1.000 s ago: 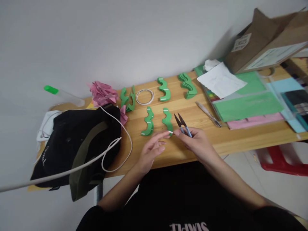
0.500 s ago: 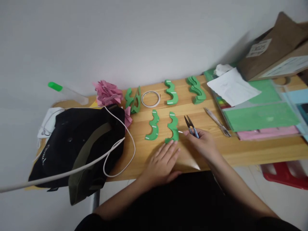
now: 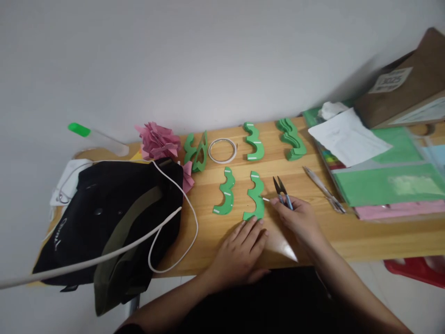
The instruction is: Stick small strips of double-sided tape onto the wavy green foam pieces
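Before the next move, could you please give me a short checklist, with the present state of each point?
1. Left hand at the lower end of the green wavy piece: ok, fingertips are there.
2. White strip held at the fingertips of the right hand: ok.
3. Strip touching the piece's edge: cannot tell.
4. Snips closed: not ok, the blade tips stand apart.
5. Blades pointing away from the left hand: ok.
6. Pen apart from both hands: ok.

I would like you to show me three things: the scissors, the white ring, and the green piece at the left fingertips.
Scissors (image 3: 282,186): head view, on a dark blade.
White ring (image 3: 221,162): head view, on its near rim.
Green piece (image 3: 259,204): head view, on its lower curve.
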`<state>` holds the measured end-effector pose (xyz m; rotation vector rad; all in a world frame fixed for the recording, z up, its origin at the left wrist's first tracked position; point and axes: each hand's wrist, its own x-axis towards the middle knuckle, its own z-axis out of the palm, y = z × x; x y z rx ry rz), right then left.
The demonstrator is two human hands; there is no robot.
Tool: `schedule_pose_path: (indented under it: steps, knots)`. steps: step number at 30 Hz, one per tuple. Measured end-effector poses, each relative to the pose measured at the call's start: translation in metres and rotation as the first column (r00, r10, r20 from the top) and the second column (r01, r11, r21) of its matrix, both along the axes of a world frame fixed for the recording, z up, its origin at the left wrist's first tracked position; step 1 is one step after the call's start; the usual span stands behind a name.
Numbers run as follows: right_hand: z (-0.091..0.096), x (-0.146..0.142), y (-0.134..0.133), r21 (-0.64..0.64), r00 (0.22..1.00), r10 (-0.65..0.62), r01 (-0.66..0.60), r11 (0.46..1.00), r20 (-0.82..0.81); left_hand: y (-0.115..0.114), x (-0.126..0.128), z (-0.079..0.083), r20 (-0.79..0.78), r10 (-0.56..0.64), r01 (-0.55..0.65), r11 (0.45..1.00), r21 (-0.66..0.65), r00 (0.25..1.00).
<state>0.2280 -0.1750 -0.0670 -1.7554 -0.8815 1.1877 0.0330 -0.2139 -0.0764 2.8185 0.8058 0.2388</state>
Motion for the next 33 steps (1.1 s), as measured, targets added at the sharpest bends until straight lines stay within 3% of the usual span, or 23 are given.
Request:
schedule_pose_path:
  steps: [33]
  knots:
    - [-0.0054,0.0009,-0.0001,-0.007,1.0,0.019,-0.019,1.0,0.023,-0.0015,-0.0004,-0.0061,0.005,0.021,-0.021,1.0,0.02,1.0]
